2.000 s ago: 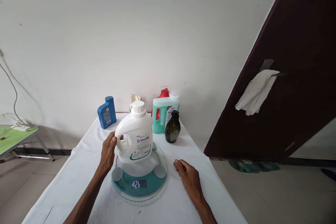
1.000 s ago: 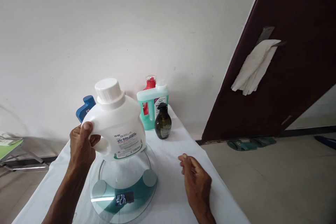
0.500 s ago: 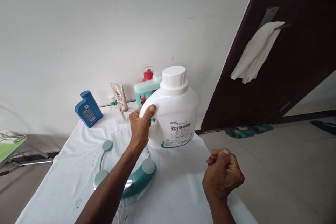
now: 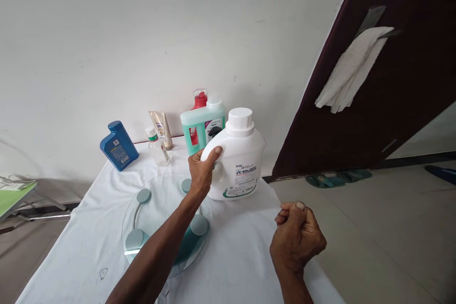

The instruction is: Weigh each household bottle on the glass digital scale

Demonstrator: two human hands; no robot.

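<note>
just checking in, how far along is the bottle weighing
The round glass scale has nothing on it now. The left hand grips the white detergent jug by its handle at the table's right side, its base at or just above the cloth. The right hand is a loose fist, holding nothing. The blue bottle and others wait at the back.

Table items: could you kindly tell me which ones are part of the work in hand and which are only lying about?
In hand:
- white jug, gripped by the left hand
- glass scale beside it
- right hand, fisted, empty

Lying about:
- blue bottle
- small clear bottle
- tube
- green jug
- red bottle
- cloth on the door
</note>
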